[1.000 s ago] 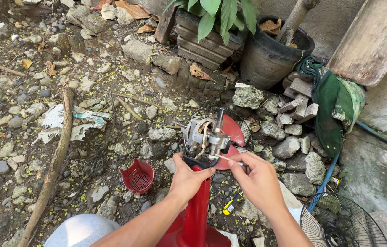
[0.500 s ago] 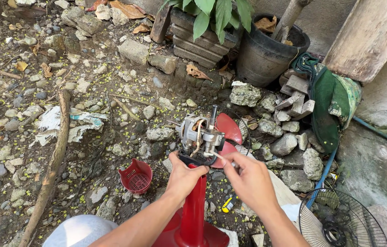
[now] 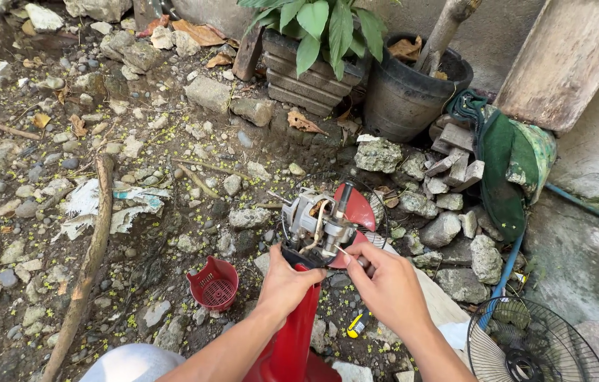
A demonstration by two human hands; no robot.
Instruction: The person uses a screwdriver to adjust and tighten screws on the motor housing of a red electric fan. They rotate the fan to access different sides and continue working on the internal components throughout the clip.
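My left hand (image 3: 287,281) grips the red stand (image 3: 298,332) just under the bare fan motor (image 3: 317,225); right hand (image 3: 386,284) pinches a thin screwdriver (image 3: 353,256) into it. Keep stand steady, tip square.

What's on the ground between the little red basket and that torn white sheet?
In the head view, only dirt and small stones lie between the red basket and the torn white sheet.

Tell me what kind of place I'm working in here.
Probably an outdoor backyard or garden corner. The ground is bare dirt strewn with grey stones, a leafy green plant in a stacked dark planter sits by a black plastic pot, and a long fallen wooden branch lies nearby.
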